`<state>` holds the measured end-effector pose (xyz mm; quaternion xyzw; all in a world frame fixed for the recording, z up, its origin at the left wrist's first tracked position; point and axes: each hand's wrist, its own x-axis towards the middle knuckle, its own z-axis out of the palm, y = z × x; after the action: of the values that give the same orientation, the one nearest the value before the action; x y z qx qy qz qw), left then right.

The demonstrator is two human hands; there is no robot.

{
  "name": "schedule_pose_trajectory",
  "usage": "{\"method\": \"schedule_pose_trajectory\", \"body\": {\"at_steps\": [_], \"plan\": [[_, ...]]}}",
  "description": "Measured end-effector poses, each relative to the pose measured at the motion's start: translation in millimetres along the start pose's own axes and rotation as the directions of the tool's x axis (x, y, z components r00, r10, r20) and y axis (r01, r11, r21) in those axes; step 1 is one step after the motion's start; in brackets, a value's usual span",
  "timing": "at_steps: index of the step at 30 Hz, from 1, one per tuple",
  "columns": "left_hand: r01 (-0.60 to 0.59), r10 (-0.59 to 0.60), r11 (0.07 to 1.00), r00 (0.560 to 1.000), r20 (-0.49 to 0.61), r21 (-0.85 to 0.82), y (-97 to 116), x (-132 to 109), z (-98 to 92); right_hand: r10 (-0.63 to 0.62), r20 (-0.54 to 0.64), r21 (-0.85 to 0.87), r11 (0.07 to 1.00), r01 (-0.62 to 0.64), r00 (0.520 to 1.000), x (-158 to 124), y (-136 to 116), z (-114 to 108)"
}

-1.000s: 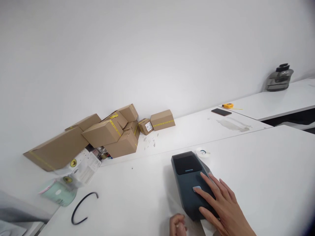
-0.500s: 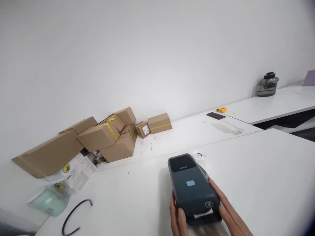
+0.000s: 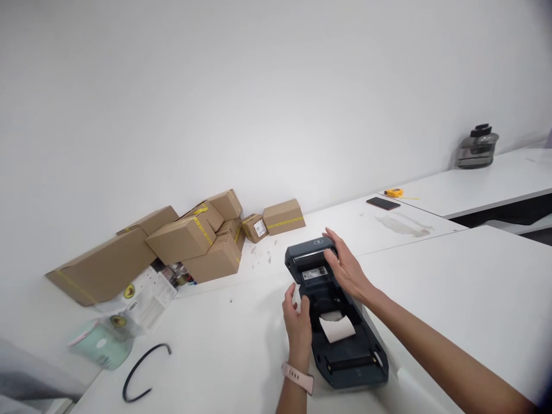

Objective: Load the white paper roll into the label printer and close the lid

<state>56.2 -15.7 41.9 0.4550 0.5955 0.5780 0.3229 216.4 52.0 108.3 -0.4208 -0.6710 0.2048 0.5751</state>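
At the left, on the white worktop, we have a pale green pouch and a thin black curved strip; behind them, brown cardboard boxes are piled against the wall.

Right of these, near the worktop's front edge, the left hand is beside the far left side of a dark blue-grey device. Its thumb and fingers are spread apart; we cannot tell whether they touch the casing. The right hand is clamped on the right end of the device's raised lid, thumb inside, fingers around the outer edge.

We judge the step in hand to be holding the lid open to expose the inside. The next move seems to call for a steady grip on the lid and care around the loose paper.

The device lies lengthwise away from us, opened at its far end. Its black interior shows a curling white paper in the middle, a bar across the near end and a small printed label under the lid.
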Motion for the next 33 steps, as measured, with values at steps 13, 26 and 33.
{"method": "schedule_pose_trajectory", "body": {"at_steps": [13, 26, 33], "plan": [[-0.025, 0.019, 0.995, 0.998, 0.065, 0.100, -24.5, 5.9, 7.9, 0.116, 0.183, -0.142, 0.986, -0.090, 0.976, 77.8, 24.1, 5.7], [-0.179, 0.165, 0.916, 0.984, 0.067, 0.360, -53.7, 16.2, 13.8, -0.176, -0.052, -0.143, 0.975, 0.167, 0.983, 46.3, 10.1, -13.5], [-0.191, 0.183, 0.909, 0.981, 0.058, 0.371, -46.0, 14.4, 14.4, -0.144, 0.763, -0.270, 0.815, 0.512, 0.630, -24.4, 47.6, 9.6]]}}
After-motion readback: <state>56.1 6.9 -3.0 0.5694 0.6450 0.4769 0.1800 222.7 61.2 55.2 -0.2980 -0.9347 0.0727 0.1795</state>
